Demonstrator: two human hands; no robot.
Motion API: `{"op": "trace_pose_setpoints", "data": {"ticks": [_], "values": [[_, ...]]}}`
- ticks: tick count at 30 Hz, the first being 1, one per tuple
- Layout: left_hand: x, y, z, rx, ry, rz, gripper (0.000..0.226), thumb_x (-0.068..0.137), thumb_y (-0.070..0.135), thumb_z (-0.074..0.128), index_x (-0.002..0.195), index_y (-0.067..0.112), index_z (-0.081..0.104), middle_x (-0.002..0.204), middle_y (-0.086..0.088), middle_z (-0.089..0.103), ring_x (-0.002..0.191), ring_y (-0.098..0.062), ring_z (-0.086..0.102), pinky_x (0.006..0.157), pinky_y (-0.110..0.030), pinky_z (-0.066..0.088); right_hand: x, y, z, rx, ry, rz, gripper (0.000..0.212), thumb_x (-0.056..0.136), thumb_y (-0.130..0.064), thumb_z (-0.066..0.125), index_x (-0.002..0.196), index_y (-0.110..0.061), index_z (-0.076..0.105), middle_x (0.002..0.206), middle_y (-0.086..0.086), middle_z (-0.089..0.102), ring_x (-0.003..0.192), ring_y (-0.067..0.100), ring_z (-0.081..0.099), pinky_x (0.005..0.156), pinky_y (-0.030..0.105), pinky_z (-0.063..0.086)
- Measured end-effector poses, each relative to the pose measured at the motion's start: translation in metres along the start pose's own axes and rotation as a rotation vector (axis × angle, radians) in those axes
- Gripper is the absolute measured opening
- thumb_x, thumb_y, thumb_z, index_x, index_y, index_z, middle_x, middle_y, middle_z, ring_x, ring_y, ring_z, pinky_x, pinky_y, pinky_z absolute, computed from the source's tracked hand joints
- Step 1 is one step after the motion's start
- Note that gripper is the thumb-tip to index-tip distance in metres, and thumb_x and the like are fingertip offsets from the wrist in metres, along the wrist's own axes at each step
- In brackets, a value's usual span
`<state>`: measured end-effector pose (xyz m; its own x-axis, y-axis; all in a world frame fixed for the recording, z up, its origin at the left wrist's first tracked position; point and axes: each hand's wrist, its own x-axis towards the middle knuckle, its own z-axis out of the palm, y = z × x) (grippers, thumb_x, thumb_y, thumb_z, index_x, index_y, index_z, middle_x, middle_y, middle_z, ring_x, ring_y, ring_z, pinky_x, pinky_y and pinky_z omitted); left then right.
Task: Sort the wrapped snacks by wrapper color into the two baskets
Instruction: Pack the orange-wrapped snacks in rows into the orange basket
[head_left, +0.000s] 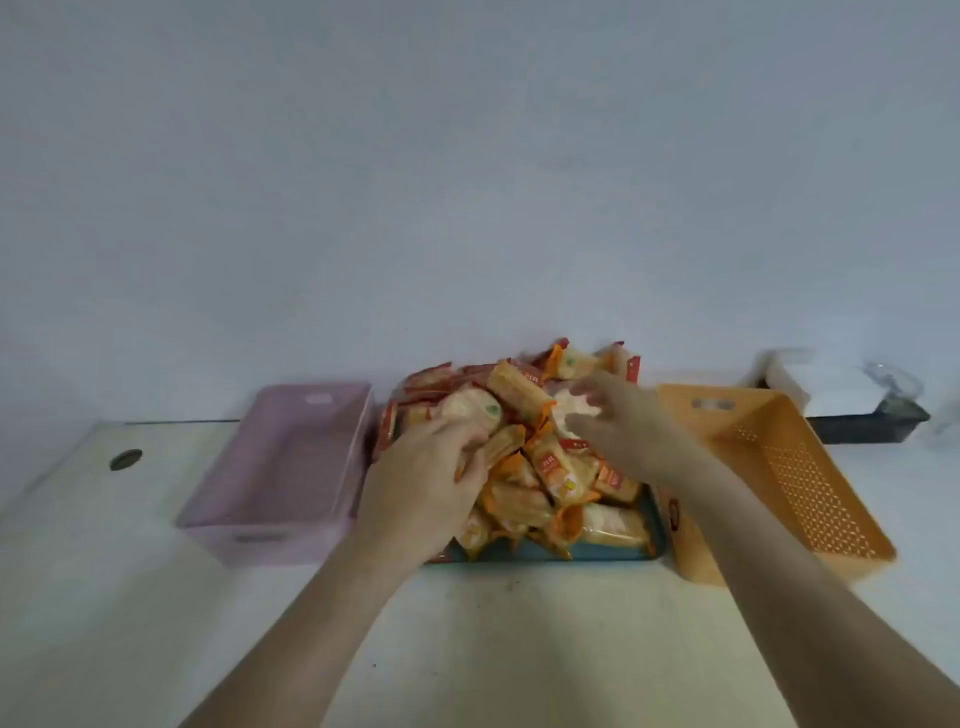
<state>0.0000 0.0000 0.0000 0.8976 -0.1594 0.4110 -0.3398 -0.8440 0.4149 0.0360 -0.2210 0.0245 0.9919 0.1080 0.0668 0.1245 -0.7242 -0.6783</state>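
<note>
Two bare arms reach out over the white table (493, 623). The left hand (426, 478) sits on the near left side of the pile of snacks (550, 483). Its fingers curl down and grip a snack (496, 452) there. The right hand (623, 421) is over the far right side of the pile with its fingers spread. It is too blurry to tell if it holds anything.

The snacks have orange, red and pale wrappers. They are heaped high in a blue tray (602, 553) in the middle of the table.

Just to the left of the tray is a pink basket (270, 540), and only its pink floor shows inside. Just to the right is an orange basket (779, 467). It is tipped up on one side, and its floor full of little holes shows.

A round hole (125, 460) is in the table far to the left. At the back right, a dark tray (862, 423) holds white things (821, 382) and a glass bowl (893, 387).
</note>
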Motion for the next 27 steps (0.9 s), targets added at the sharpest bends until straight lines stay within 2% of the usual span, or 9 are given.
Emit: {"op": "trace_pose_setpoints", "data": {"ticks": [3,6,10,14,18,20,23,25,27], "values": [[-0.017,-0.004,0.045,0.173,-0.083,0.069,0.03,0.09,0.045,0.053,0.116,0.033,0.063,0.111,0.01,0.057,0.11,-0.014,0.053,0.08,-0.029,0.045,-0.008,0.039,0.025,-0.15,-0.142,0.107,0.071,0.085,-0.048,0.064,0.144,-0.029,0.03,0.143,0.008,0.044,0.126,0.027,0.047,0.099,0.039,0.044],[-0.03,-0.006,0.086,0.309,-0.219,0.089,0.054,0.088,0.056,0.053,0.138,0.036,0.043,0.137,0.002,0.042,0.131,-0.021,0.036,0.093,-0.034,0.046,-0.018,0.066,0.054,-0.394,-0.317,0.169,0.111,0.073,-0.06,0.071,0.149,-0.044,-0.008,0.159,0.01,0.008,0.142,0.04,0.022,0.109,0.051,0.032],[-0.033,-0.012,0.124,0.423,-0.286,-0.019,0.092,0.087,0.058,0.057,0.15,0.043,-0.009,0.162,-0.002,-0.016,0.148,-0.036,-0.007,0.112,-0.052,0.031,-0.021,0.089,0.085,-0.501,-0.169,-0.002,0.132,0.073,-0.043,0.078,0.135,-0.053,-0.037,0.159,0.013,-0.021,0.13,0.044,0.043,0.091,0.043,0.051],[-0.028,-0.014,0.141,0.508,-0.162,-0.022,0.096,0.085,0.056,0.061,0.151,0.04,-0.006,0.162,-0.003,0.007,0.142,-0.034,0.022,0.103,-0.05,0.042,-0.017,0.101,0.088,-0.417,-0.042,-0.071,0.106,0.084,-0.041,0.065,0.149,-0.042,-0.018,0.16,0.009,0.013,0.115,0.034,0.056,0.088,0.043,0.052],[-0.006,-0.025,0.133,0.171,-0.194,-0.175,0.092,0.07,0.061,0.074,0.147,0.032,0.034,0.144,0.0,0.044,0.129,-0.024,0.046,0.095,-0.04,0.047,-0.012,0.104,0.087,-0.105,0.01,-0.135,0.058,0.093,-0.04,0.055,0.146,-0.024,0.035,0.139,0.003,0.052,0.124,0.026,0.051,0.095,0.036,0.046],[-0.001,-0.033,0.127,-0.08,-0.16,-0.23,0.076,0.068,0.063,0.075,0.132,0.029,0.055,0.131,0.006,0.06,0.119,-0.016,0.056,0.094,-0.033,0.048,-0.007,0.102,0.083,0.185,0.054,-0.043,0.05,0.098,-0.032,0.05,0.146,-0.02,0.039,0.127,0.003,0.059,0.11,0.024,0.06,0.082,0.031,0.052],[-0.004,-0.032,0.122,-0.159,-0.051,-0.255,0.06,0.084,0.061,0.06,0.128,0.02,0.06,0.127,0.002,0.064,0.118,-0.02,0.057,0.089,-0.03,0.044,-0.001,0.095,0.076,0.639,0.057,0.156,0.043,0.101,-0.023,0.039,0.143,-0.02,0.042,0.112,0.007,0.064,0.091,0.021,0.064,0.059,0.031,0.056],[-0.002,-0.033,0.12,-0.305,0.02,-0.333,0.057,0.09,0.061,0.05,0.127,0.018,0.061,0.127,-0.003,0.064,0.118,-0.023,0.057,0.095,-0.036,0.046,0.002,0.096,0.079,0.616,0.13,0.116,0.046,0.099,-0.027,0.039,0.144,-0.02,0.039,0.123,0.006,0.061,0.107,0.024,0.06,0.08,0.041,0.057],[0.0,-0.035,0.114,-0.522,0.022,-0.406,0.055,0.084,0.064,0.054,0.125,0.028,0.062,0.124,0.003,0.065,0.115,-0.02,0.06,0.096,-0.045,0.051,0.002,0.101,0.083,0.374,0.117,0.001,0.065,0.093,-0.038,0.052,0.15,-0.022,0.025,0.139,0.002,0.05,0.127,0.026,0.047,0.104,0.043,0.042]]}}
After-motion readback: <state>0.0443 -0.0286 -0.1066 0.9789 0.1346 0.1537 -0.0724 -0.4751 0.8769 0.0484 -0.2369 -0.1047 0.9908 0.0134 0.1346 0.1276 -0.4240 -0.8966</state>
